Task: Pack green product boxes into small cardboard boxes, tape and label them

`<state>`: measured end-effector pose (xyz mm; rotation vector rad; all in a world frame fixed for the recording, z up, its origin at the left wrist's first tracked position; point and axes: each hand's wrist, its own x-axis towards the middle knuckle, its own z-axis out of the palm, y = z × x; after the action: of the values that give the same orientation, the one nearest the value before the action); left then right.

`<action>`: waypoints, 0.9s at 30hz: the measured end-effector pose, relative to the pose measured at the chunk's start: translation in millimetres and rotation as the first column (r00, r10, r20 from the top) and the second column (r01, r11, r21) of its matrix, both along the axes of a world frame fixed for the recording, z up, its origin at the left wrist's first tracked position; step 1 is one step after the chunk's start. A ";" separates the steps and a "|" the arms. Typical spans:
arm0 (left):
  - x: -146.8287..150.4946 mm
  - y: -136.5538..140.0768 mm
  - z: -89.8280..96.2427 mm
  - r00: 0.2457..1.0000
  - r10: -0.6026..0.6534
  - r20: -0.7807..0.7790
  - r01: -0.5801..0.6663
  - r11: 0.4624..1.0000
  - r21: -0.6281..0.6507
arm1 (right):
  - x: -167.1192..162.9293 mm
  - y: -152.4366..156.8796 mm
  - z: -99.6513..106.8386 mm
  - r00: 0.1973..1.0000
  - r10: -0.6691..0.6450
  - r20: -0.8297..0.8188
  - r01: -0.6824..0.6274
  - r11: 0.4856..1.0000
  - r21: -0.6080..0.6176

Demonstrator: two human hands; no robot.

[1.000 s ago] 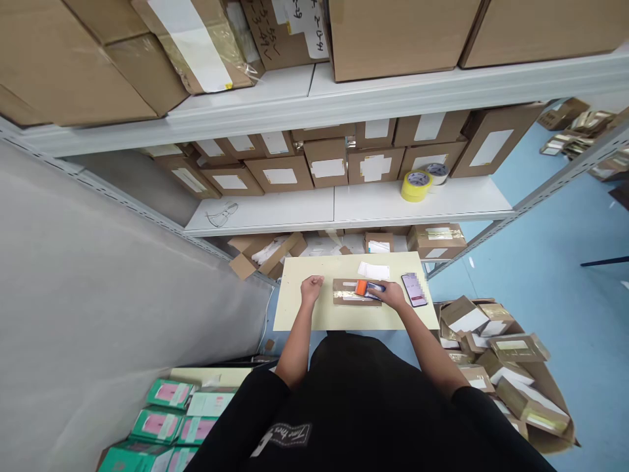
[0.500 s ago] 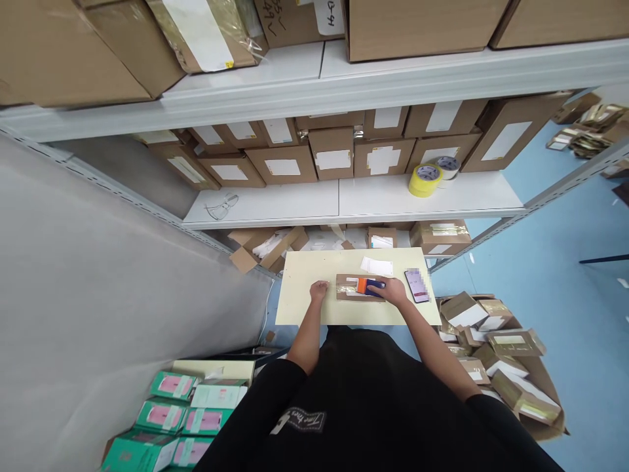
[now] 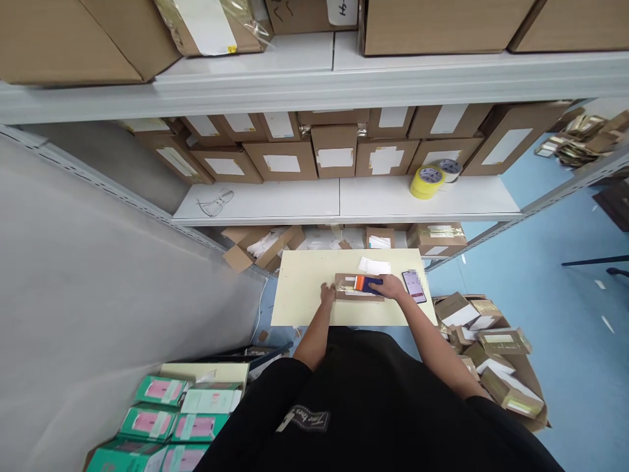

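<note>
A small flat cardboard box lies on the cream tabletop, with shiny tape and pale strips across its top. At its left end my left hand has bent fingers against the edge, gripping it. My right hand is closed around the dark blue end of an orange and blue tape dispenser, which rests low over the box top. Just behind the box are white paper slips. A phone with its screen lit lies to the right of my right hand.
Shelves of labelled cartons rise behind the table. Yellow tape rolls and glasses sit on the middle shelf. A large carton of packed boxes stands on the floor at right; green boxes are at lower left.
My left hand has moved right, from beside the box onto its left end. The dispenser stays in my right hand over the box. The camera view has shifted slightly.
</note>
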<state>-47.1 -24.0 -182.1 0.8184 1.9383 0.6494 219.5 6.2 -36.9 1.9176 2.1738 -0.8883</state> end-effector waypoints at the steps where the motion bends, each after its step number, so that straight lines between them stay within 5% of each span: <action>1: -1.5 0.6 3.1 1.000 0.014 -0.020 -0.014 1.000 -0.005 | -0.1 2.3 1.1 1.000 0.017 0.000 -0.017 1.000 -0.013; 9: 11.3 -7.9 22.5 0.988 -0.142 0.060 0.138 0.989 0.057 | -11.1 13.3 -1.2 0.993 0.063 0.098 -0.057 0.997 -0.058; 18: 18.0 -11.8 17.4 0.983 -0.167 0.077 0.160 0.984 0.082 | 7.7 13.7 -3.3 0.997 0.030 0.067 -0.028 0.999 -0.032; 22: 15.2 -9.2 17.5 0.983 -0.175 0.055 0.171 0.983 0.072 | 42.2 12.1 -3.3 0.991 0.022 0.131 -0.019 1.000 -0.020; 27: 11.8 -4.2 20.5 0.979 -0.199 0.052 0.195 0.978 0.075 | 126.7 6.5 2.7 0.967 -0.050 0.249 0.057 0.998 -0.021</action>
<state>-35.3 -28.2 -161.6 1.0093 1.7624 0.6169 346.2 12.7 -34.2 1.9629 1.9652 -0.6413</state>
